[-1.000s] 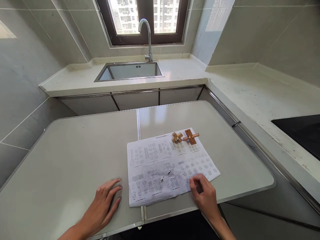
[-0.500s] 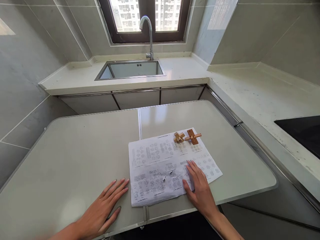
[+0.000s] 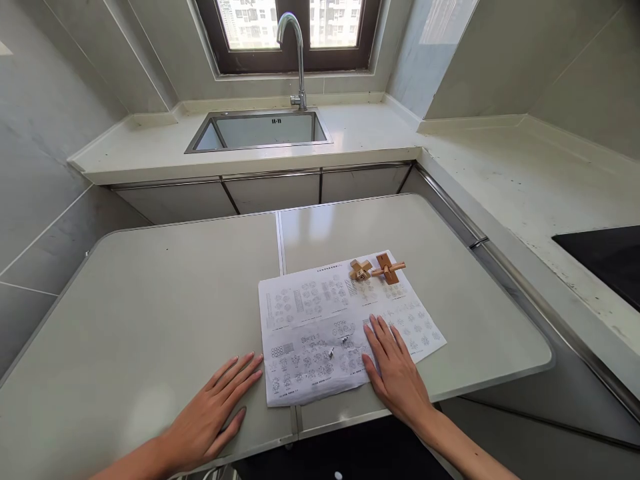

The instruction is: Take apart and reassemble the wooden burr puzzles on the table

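Observation:
A printed sheet of diagrams (image 3: 320,320) lies on the light grey table (image 3: 150,313). Two small wooden puzzles sit on its far right corner: a pale knot-shaped one (image 3: 360,269) and an orange-brown cross-shaped one (image 3: 388,268). My right hand (image 3: 393,367) lies flat and open on the sheet's near right part, fingers stretched out. My left hand (image 3: 213,413) rests flat and open on the table just left of the sheet, fingertips near its near left corner. Neither hand holds anything.
A steel sink (image 3: 260,130) with a tall tap (image 3: 295,53) sits in the counter under the window. The counter runs along the right side to a black hob (image 3: 605,260). A seam (image 3: 283,267) divides the table in two.
My right hand has opened from a loose pinch at the sheet's edge and now lies flat on the paper. My left hand slid right toward the sheet. The view shifted slightly.

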`<act>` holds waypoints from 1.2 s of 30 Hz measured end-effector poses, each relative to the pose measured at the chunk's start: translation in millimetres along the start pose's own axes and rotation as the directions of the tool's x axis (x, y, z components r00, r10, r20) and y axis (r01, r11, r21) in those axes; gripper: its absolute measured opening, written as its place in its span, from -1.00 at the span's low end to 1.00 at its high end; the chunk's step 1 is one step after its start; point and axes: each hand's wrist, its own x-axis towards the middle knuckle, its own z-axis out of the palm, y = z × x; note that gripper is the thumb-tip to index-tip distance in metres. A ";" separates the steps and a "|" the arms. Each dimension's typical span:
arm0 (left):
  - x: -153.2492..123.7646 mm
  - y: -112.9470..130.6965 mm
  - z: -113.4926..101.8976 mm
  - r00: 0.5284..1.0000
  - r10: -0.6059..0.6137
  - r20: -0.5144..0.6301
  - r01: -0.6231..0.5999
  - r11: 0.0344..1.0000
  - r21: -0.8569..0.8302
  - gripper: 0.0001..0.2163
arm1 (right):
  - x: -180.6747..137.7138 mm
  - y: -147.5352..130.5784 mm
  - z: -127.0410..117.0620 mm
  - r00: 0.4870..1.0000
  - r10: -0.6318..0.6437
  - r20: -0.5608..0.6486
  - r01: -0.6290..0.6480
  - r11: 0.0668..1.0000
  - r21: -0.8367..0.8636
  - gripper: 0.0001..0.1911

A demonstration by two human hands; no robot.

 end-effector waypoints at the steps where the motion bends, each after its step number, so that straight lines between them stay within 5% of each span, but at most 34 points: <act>1: 0.1 0.0 -0.1 1.000 0.000 0.003 0.000 1.000 0.001 -0.30 | 0.2 -0.2 -0.1 1.000 -0.002 0.005 0.002 1.000 -0.007 -0.27; 36: 4.0 6.9 0.2 1.000 0.001 -0.003 -0.001 1.000 0.018 -0.33 | -0.9 0.1 -0.2 1.000 -0.023 0.009 0.024 0.997 -0.070 -0.27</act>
